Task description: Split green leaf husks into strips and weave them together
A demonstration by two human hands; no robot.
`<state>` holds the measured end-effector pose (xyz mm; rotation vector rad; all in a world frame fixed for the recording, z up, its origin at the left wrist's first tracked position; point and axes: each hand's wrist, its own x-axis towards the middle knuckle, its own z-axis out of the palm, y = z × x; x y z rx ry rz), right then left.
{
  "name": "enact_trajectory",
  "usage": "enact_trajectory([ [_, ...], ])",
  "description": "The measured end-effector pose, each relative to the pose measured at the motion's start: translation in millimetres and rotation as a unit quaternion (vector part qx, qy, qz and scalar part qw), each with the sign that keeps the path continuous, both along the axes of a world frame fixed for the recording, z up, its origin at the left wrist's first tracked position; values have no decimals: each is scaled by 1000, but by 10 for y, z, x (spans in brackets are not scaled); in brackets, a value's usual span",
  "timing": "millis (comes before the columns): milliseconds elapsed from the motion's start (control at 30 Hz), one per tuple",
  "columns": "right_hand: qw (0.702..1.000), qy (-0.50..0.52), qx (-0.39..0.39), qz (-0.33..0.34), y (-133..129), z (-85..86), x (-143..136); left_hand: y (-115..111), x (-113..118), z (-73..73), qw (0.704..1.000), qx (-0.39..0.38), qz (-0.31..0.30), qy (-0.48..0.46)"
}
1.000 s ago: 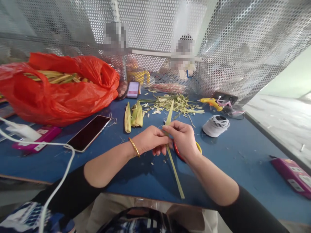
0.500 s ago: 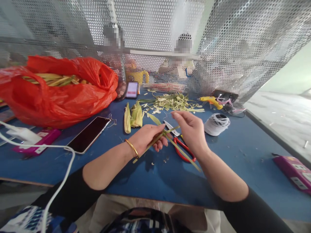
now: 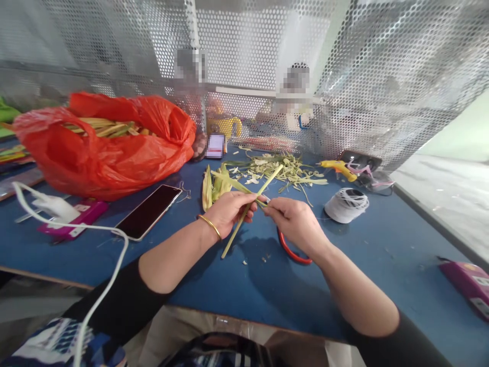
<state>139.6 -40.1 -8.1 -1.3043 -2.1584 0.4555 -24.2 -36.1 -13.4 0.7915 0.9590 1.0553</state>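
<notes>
Long yellow-green leaf strips (image 3: 234,238) cross one another in front of me, held just above the table. My left hand (image 3: 228,211), with a gold bangle at its wrist, pinches them at the crossing between thumb and fingers. My right hand (image 3: 300,219) is closed on a strip just right of that crossing. Below it lie scissors (image 3: 294,254); a red handle loop shows, and the blades are mostly hidden. Behind my left hand lie folded pale green husk-like pieces (image 3: 207,187). A heap of leaf scraps (image 3: 278,164) spreads farther back.
A red plastic bag (image 3: 126,163) of leaf strips stands left, near a phone (image 3: 148,211) and a purple power strip (image 3: 89,214) with a white cable. A white thread spool (image 3: 347,206) and yellow glue gun (image 3: 338,168) sit right. A perforated metal screen (image 3: 260,46) rises behind.
My right hand has come down from above the scissors to beside the crossing, covering more of the scissors. One strip now points up and right; the strip trailing to lower right no longer shows.
</notes>
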Motion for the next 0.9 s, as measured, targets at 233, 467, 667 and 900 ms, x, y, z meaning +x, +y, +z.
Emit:
enact_trajectory([
  [233,987,114,-111,-24,61,34,34,11,18,-11,1000,-8,11,-8],
  [467,898,372,-233,-25,135,20,16,-67,47,-44,994,-26,-103,22],
  [667,898,401,-176,-49,135,-117,-46,-58,101,-100,995,-33,-78,55],
  [900,949,287,-33,-123,157,-113,-6,-76,112,-83,998,-27,-58,26],
])
